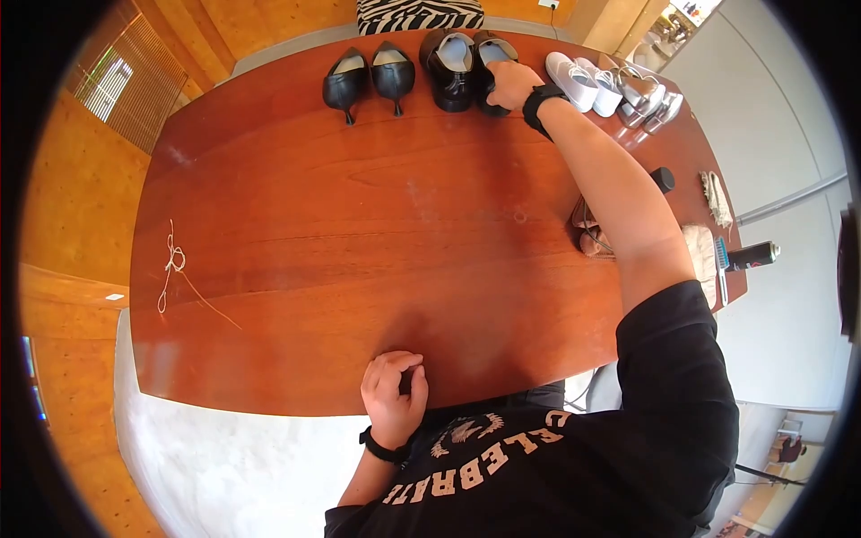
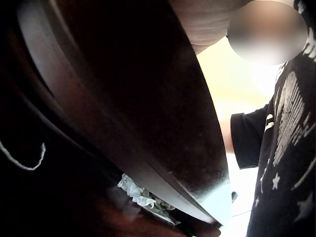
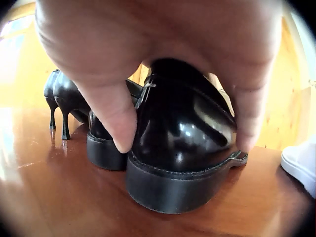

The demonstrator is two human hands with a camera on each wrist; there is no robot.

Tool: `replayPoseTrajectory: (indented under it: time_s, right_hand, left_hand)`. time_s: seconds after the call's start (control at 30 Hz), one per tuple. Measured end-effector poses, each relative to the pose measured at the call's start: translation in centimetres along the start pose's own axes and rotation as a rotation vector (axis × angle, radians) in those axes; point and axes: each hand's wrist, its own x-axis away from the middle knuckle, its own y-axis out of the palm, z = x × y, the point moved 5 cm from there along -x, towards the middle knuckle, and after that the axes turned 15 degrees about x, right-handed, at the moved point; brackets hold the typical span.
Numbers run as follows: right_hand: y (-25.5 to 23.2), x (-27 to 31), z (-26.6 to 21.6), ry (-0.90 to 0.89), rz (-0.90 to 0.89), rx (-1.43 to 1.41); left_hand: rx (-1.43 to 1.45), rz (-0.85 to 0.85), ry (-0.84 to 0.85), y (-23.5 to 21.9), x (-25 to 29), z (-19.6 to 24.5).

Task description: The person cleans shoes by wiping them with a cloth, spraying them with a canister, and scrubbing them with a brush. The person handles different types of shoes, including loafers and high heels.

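At the far edge of the table, my right hand (image 1: pixel 516 85) grips the heel end of a black leather dress shoe (image 3: pixel 182 128), one of a pair. In the right wrist view the thumb presses one side of the heel and a finger the other, with the sole on the tabletop. The matching black shoe (image 1: pixel 448 76) stands close on its left. My left hand (image 1: pixel 395 390) rests at the near table edge, fingers loosely curled and holding nothing.
Black high heels (image 1: pixel 393 76) stand left of the dress shoes; white sneakers (image 1: pixel 574 82) and silver shoes (image 1: pixel 641 94) stand right. Brown shoes (image 1: pixel 592 240) sit partly behind my right forearm. A blue-bristled brush (image 1: pixel 721 255) and a spray can (image 1: pixel 753 256) lie at the right edge, string (image 1: pixel 173 260) at left.
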Motion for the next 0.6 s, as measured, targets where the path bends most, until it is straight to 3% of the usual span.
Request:
replayPoseTrajectory:
  time_s: [0.6]
  right_hand:
    - [0.34, 0.12, 1.00, -0.050, -0.020, -0.073]
  left_hand:
    - [-0.005, 0.030, 0.004, -0.03, 0.22, -0.34]
